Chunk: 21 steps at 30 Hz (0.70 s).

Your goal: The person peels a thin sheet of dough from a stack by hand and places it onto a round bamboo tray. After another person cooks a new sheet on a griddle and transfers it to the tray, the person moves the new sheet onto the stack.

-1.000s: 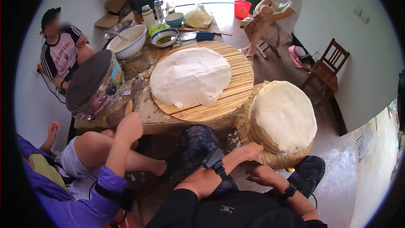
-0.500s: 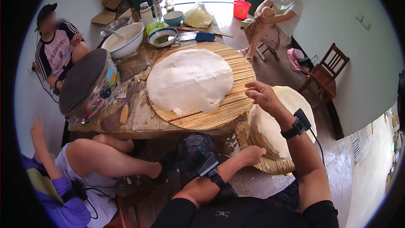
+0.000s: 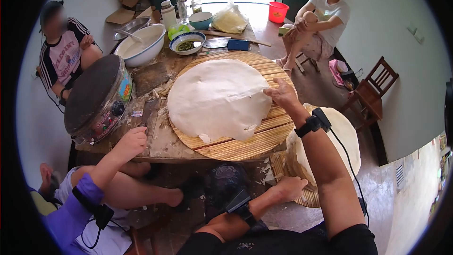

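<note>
A large, thin, pale pancake sheet [image 3: 217,99] lies flat on a round bamboo mat [image 3: 226,150] at the table's front, its lower edge ragged. My right hand [image 3: 283,95] is at the sheet's right edge, thumb and fingers apart, the fingertips touching or just over the rim. Below it, a stack of similar sheets [image 3: 337,134] rests on a second, lower bamboo mat [image 3: 278,166]. My left hand [image 3: 290,189] is closed beside the stack's lower left edge, with nothing visible in it.
Left on the table stands a round electric griddle [image 3: 96,97]. Behind are a basin of batter [image 3: 153,42], a bowl of green sauce [image 3: 188,42] and a blue phone [image 3: 238,45]. A purple-sleeved co-worker's hand [image 3: 132,142] is at the table's front edge. Two other people sit nearby.
My right hand has moved up and left to the sheet's edge. The co-worker's hand has come up to the table, covering the wooden handle there. The view has shifted slightly.
</note>
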Tool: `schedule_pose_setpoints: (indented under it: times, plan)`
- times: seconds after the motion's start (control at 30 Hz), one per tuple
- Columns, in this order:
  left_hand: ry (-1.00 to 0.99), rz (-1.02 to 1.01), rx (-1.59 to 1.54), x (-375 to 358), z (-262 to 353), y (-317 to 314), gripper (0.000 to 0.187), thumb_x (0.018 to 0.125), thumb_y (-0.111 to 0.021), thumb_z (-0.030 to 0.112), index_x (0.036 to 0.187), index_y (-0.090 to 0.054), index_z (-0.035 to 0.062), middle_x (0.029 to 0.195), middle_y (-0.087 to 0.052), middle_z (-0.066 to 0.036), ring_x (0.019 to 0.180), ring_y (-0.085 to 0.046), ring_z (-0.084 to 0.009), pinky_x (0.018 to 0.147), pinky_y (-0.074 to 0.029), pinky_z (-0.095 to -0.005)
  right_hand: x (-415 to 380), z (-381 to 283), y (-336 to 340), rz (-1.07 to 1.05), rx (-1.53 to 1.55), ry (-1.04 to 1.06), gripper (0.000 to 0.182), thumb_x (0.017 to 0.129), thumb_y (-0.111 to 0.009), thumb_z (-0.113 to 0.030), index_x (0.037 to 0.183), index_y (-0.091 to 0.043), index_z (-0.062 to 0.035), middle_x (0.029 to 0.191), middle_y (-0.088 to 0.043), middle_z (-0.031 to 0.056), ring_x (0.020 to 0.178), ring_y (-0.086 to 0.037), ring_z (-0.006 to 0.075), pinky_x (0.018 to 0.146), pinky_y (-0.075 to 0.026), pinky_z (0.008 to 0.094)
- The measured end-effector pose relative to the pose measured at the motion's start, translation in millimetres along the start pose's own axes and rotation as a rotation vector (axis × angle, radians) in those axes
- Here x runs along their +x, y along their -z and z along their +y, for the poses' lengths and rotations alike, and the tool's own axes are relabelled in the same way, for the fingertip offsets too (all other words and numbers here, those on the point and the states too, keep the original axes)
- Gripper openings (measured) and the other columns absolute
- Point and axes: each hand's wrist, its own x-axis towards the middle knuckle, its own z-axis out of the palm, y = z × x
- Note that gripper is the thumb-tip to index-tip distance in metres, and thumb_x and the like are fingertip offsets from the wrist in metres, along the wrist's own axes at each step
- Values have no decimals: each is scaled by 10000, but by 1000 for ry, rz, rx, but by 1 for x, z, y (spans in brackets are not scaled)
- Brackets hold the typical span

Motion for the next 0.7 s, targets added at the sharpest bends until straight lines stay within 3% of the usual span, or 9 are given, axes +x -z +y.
schedule_pose_setpoints:
  times: [0.13,0.2,0.3,0.4,0.63,0.7]
  plan:
    - [-17,23,-9,2,-2,-5,244,820,-486,147,1012,-528,3,921,-611,-244,871,-614,-416,746,-485,-501,0,-7,-1,-11,112,-48,683,732,-738,-247,1276,-465,63,1180,-580,264,1074,-596,334,914,-465,370]
    - [-19,27,-6,1,-1,-4,230,818,-482,140,995,-533,3,896,-611,-243,848,-616,-419,732,-487,-501,-11,-19,9,-149,513,-258,703,750,-728,-164,1335,-393,36,1101,-608,227,973,-628,280,798,-514,384]
    - [-43,56,10,1,-2,-7,222,820,-483,145,982,-538,4,889,-613,-241,831,-618,-420,728,-489,-498,-15,-14,13,-192,755,-309,700,791,-689,-109,1376,-322,7,1005,-614,169,859,-628,210,689,-524,351]
    - [-16,46,-14,1,0,-10,213,821,-488,148,968,-541,4,895,-613,-242,841,-617,-418,731,-488,-494,-19,-6,13,-228,924,-349,675,810,-666,-79,1379,-310,-3,1001,-603,146,791,-615,191,670,-516,336]
    - [-21,-14,-1,5,-4,-14,266,826,-504,158,1045,-539,10,910,-611,-238,862,-612,-415,746,-486,-484,-22,-6,5,-177,856,-301,671,785,-655,-5,1367,-320,20,986,-595,123,755,-607,169,579,-532,296]
    - [-68,110,-30,2,-5,-15,201,812,-494,130,931,-573,-11,816,-642,-241,795,-636,-420,707,-501,-493,-23,-1,16,-158,866,-284,674,786,-652,0,1370,-315,16,981,-599,127,743,-614,174,597,-537,307]
